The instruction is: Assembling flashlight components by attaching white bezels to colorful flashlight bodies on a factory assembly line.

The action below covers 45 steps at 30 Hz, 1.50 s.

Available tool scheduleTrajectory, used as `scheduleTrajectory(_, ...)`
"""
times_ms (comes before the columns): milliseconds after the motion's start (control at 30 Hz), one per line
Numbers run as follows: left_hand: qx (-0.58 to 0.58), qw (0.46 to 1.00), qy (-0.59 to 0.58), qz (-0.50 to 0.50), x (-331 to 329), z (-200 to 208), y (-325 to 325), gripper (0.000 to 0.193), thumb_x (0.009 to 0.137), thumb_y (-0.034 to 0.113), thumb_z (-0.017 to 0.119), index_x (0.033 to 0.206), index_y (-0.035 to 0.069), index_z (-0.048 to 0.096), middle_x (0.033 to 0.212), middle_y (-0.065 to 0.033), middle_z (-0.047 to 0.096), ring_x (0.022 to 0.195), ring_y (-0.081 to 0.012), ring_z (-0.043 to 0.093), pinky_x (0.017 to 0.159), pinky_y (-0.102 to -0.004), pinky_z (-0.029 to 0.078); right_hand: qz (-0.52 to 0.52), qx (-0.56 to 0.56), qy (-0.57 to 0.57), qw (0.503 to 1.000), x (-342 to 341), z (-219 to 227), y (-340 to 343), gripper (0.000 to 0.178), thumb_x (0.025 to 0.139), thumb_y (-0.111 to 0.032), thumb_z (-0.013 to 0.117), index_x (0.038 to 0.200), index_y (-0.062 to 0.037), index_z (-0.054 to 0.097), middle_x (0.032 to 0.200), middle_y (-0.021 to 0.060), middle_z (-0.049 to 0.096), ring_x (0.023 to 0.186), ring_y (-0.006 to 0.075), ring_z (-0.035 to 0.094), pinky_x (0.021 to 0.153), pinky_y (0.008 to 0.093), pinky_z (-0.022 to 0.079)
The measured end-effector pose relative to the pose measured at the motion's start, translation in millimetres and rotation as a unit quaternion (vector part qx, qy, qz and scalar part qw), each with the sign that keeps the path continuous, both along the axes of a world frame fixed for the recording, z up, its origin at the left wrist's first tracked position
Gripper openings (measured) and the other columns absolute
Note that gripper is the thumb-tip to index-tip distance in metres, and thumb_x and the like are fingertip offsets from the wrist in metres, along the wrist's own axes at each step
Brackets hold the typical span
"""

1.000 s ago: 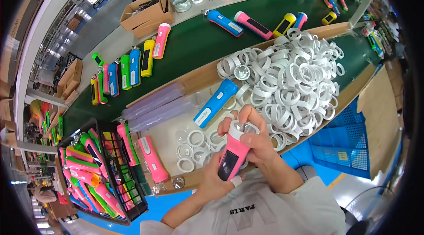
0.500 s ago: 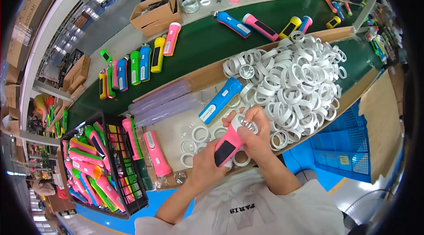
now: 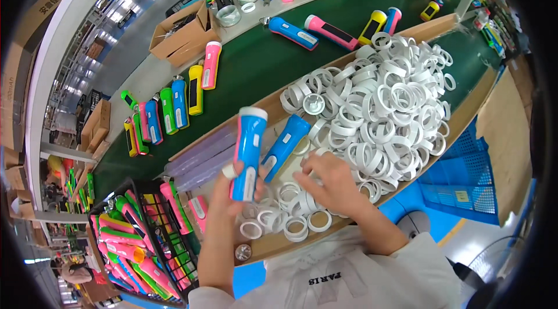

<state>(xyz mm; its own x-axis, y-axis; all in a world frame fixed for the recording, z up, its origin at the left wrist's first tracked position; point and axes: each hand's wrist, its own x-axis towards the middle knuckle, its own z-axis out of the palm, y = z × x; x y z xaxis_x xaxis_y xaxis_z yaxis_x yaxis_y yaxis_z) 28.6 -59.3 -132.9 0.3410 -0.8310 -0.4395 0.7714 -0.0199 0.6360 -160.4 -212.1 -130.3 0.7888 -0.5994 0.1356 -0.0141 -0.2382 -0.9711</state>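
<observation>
My left hand (image 3: 224,196) is wrapped around the lower body of a flashlight (image 3: 251,143), held upright above the cardboard tray (image 3: 200,145). Its visible face is blue with a pink edge, and a white ring caps its head. A white band shows by the fingers of this hand. My right hand (image 3: 332,184) is over the tray, fingers loosely bent and apart, beside the large heap of white plastic rings (image 3: 378,111). Between the hands and the heap lies another blue flashlight (image 3: 286,146). Several loose rings (image 3: 295,227) lie below the right hand.
At left stands a black basket (image 3: 165,245) full of colourful flashlights. More flashlights (image 3: 180,103) rest on the green belt (image 3: 238,71) beyond. A reflector cup (image 3: 314,104) lies on the heap, another (image 3: 243,252) near the tray's front edge. A blue crate (image 3: 459,184) is at right.
My left hand has lifted the flashlight up and left, its blue side now showing instead of pink with the dark panel. My right hand has let go of its head. The view has shifted slightly.
</observation>
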Motion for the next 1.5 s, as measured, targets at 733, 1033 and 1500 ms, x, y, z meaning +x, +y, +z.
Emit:
scheduleTrajectory(733, 0.13, 0.603, -0.782, -0.088, 50, -12, -37, 0.018, 0.079, 0.006, 0.066, 0.096, 0.009, 0.072, 0.089, -0.0068, 0.058, 0.088, -0.0234, 0.053, 0.084, -0.0383, 0.035, 0.213, -0.223, 0.115, 0.944, 2, -9, 20, 0.023, 0.083, -0.024, 0.067, 0.091, -0.004, 0.059, 0.088, 0.0192, 0.054, 0.086, 0.0334, 0.057, 0.074, 0.0408, 0.045)
scheduleTrajectory(1033, 0.072, 0.848, -0.523, 0.047, -13, 35, -25, 0.011, 0.079, 0.007, 0.073, 0.086, 0.003, 0.065, 0.073, -0.001, 0.065, 0.068, -0.0064, 0.058, 0.061, -0.0222, 0.043, 0.062, 0.603, -0.086, 0.791, 21, -6, 16, 0.032, 0.102, -0.03, 0.04, 0.109, -0.0016, 0.053, 0.102, 0.0116, 0.064, 0.09, 0.022, 0.063, 0.081, 0.0356, 0.053)
scheduleTrajectory(1500, 0.032, 0.869, -0.482, -0.105, -7, 37, -64, 0.014, 0.077, 0.013, 0.073, 0.084, 0.007, 0.063, 0.113, -0.0047, 0.055, 0.102, -0.0149, 0.052, 0.085, -0.0292, 0.039, 0.014, 0.696, -0.169, 0.698, 13, -17, 11, 0.036, 0.101, -0.039, 0.04, 0.085, -0.009, 0.053, 0.094, 0.0124, 0.065, 0.084, 0.0247, 0.064, 0.076, 0.0367, 0.052)
